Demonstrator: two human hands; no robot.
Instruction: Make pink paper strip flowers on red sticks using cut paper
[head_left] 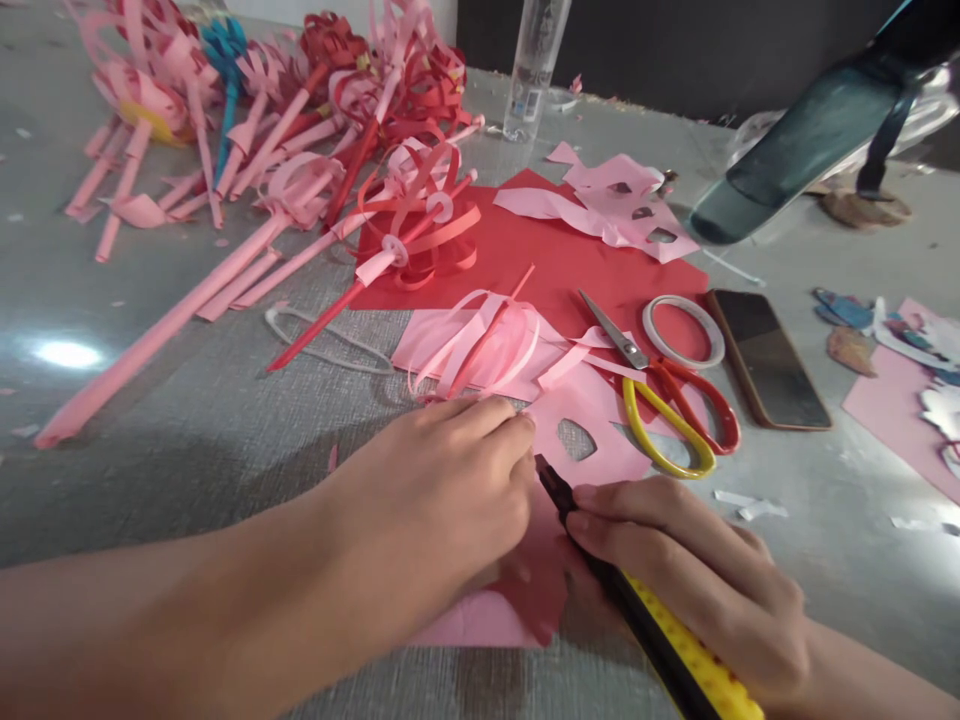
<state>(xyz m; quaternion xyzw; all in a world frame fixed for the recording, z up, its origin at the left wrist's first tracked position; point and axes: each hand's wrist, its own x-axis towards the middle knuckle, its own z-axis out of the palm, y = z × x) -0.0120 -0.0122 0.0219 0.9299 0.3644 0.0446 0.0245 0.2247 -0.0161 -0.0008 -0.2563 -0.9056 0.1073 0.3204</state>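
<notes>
Yellow-and-black plastic utility knife [675, 650], grasped in the right hand [697, 590], touches its tip to a pink paper sheet [607, 455] on the grey table [187, 420]. Left hand [435, 500] presses that sheet flat, fingers bent, gripping nothing.

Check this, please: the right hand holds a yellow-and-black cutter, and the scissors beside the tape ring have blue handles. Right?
Not quite: in the head view the scissors have one yellow and one red handle, not blue. The right hand holds the cutter, and the scissors lie beside the tape ring.
</notes>
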